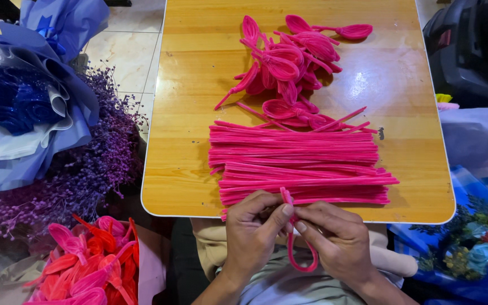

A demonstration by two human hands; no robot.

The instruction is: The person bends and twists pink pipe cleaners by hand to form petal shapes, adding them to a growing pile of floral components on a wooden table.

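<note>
My left hand (252, 229) and my right hand (334, 237) meet just below the near edge of a small wooden table (187, 101). Both pinch one pink pipe cleaner (300, 261) that is bent into a loop hanging between them, its ends sticking up by my fingertips. Just beyond my hands lies a flat stack of straight pink pipe cleaners (300, 164). Farther back on the table sits a pile of pink pipe cleaners bent into petal-shaped loops (289, 62).
At lower left a bag holds pink and orange-red petal loops (86, 265). Purple dried flowers (91, 164) and a bouquet in blue wrapping (24, 101) lie at the left. A bunch of blue flowers in wrap (475, 248) lies at the right, a dark object (475, 45) behind it.
</note>
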